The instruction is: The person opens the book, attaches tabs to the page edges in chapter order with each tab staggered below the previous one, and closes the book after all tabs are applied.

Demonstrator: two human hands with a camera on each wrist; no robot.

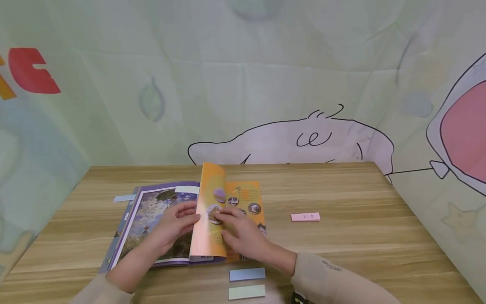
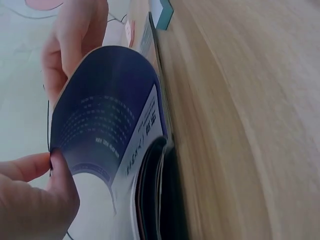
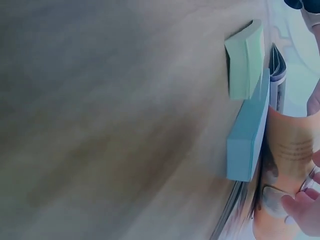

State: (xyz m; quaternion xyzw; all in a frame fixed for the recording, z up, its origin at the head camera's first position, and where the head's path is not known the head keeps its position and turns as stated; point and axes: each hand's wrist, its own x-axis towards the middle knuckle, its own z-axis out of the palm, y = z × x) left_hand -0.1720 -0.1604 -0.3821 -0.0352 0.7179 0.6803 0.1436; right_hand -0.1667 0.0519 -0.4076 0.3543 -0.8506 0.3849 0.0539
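A magazine (image 1: 163, 236) lies spread on the wooden table, a painting filling its left page. One leaf stands up in a curve, with an orange side (image 1: 205, 228) facing right and a dark purple side (image 2: 105, 100) facing left. My left hand (image 1: 171, 228) pinches the leaf's free edge between thumb and finger, plainest in the left wrist view. My right hand (image 1: 248, 236) touches the orange side with its fingertips, thumb apart from the index finger. A pale sticky strip (image 1: 186, 189) lies at the top of the painting page. Another light blue strip (image 1: 124, 197) sticks out past the left edge.
In front of the magazine lie a blue sticky-note pad (image 1: 247, 274) and a pale green pad (image 1: 247, 292). A pink pad (image 1: 305, 217) with a mark on it sits to the right on the table (image 1: 353, 249). A printed cloth (image 1: 243, 84) hangs behind.
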